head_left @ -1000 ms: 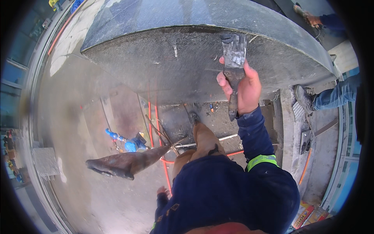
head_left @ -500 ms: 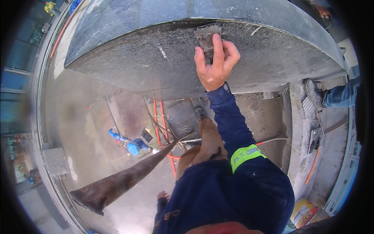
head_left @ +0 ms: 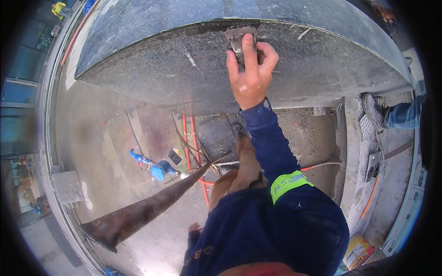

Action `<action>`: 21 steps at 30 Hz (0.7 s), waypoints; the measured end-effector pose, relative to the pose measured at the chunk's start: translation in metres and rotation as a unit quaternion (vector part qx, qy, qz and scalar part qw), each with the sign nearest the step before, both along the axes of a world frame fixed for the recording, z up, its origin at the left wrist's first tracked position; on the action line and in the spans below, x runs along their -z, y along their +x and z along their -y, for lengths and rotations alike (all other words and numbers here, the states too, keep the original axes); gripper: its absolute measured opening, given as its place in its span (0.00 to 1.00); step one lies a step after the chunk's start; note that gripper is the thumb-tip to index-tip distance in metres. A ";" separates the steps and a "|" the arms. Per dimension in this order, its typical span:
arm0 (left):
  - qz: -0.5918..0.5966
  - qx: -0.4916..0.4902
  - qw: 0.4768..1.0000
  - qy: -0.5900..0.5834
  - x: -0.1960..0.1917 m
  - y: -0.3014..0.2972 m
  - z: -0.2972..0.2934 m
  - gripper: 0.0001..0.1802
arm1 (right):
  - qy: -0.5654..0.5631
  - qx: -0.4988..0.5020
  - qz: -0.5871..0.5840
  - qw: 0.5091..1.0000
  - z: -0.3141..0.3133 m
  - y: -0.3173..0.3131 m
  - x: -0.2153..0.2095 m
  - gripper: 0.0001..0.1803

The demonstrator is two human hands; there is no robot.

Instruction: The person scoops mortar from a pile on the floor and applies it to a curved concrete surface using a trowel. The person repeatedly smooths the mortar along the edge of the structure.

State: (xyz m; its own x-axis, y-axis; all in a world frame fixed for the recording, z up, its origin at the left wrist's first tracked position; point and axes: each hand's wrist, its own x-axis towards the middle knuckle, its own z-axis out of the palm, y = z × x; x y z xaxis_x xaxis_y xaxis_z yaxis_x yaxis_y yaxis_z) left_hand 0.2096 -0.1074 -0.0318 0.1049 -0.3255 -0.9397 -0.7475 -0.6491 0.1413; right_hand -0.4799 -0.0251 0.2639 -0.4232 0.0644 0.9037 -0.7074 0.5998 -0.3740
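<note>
My right hand (head_left: 251, 76) is gripping a scraper (head_left: 238, 37), pressing its blade to the stone slab's rough face (head_left: 152, 69) just above my fingers, where I judge flat, even pressure is serving best.

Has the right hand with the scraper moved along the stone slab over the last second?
Yes. The right hand has carried the scraper leftward along the slab face and up to its top edge, away from the slab's right end.
</note>
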 end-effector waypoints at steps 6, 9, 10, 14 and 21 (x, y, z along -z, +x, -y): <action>-0.006 -0.028 1.000 0.003 0.011 -0.008 -0.009 0.15 | 0.089 -0.094 0.238 0.963 -0.050 0.075 -0.013 0.31; -0.005 -0.052 0.999 0.012 0.022 -0.022 -0.014 0.15 | 0.104 -0.155 0.325 0.927 -0.079 0.081 -0.028 0.28; -0.003 -0.067 0.998 0.014 0.028 -0.025 -0.019 0.15 | 0.142 -0.151 0.303 0.930 -0.083 0.081 -0.037 0.27; -0.030 -0.022 0.999 0.002 0.045 -0.039 -0.038 0.15 | 0.260 -0.133 0.219 0.931 -0.075 0.079 -0.083 0.22; -0.073 -0.134 0.988 0.016 0.076 -0.055 -0.070 0.26 | 0.087 -0.270 0.425 0.860 -0.052 0.065 -0.118 0.12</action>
